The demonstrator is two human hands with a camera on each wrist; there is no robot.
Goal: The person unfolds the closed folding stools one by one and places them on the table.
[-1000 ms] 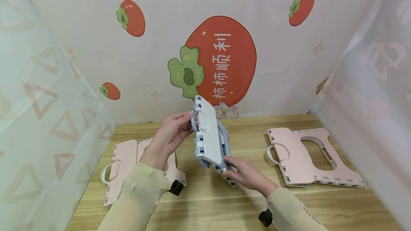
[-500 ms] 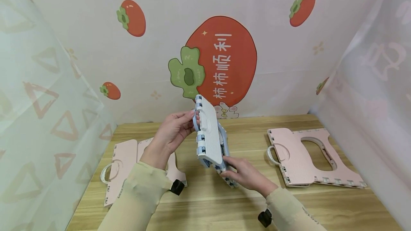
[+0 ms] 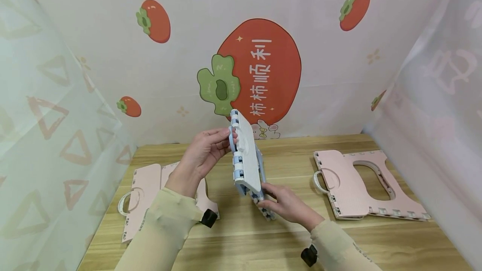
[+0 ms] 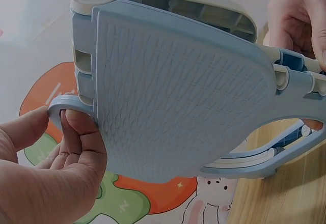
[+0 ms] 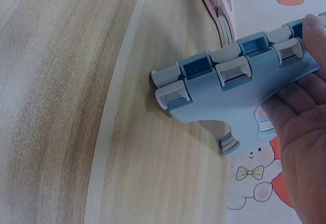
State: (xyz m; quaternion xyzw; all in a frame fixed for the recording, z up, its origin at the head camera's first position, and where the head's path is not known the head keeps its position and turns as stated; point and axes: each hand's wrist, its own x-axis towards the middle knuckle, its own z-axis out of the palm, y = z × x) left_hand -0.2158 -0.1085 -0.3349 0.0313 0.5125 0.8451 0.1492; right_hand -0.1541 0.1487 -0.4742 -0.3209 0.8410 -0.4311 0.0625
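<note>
A blue-and-white folding step stool (image 3: pixel 246 154) is held tilted and nearly edge-on at mid-table in the head view. My left hand (image 3: pixel 205 152) pinches its blue carry handle (image 4: pixel 70 102) between thumb and fingers, at the upper left edge. Low on the other side, my right hand (image 3: pixel 288 205) grips the stool's hinged side, thumb over the hinge row and fingers behind the blue leg panel (image 5: pixel 247 117). The ribbed white top faces the head camera, and a textured blue panel (image 4: pixel 178 96) fills the left wrist view. One lower corner is close to the tabletop; contact is unclear.
Two pink folding stools lie flat on the wooden table (image 3: pixel 233 254): one left stool (image 3: pixel 144 191), partly behind my left arm, and one right stool (image 3: pixel 344 187). A printed cloth backdrop (image 3: pixel 180 70) stands behind, with cloth side walls.
The stool has turned a little more edge-on, its top edge shifting slightly right and up. My left hand moves with the handle; the right hand keeps its grip. The pink stools stay put.
</note>
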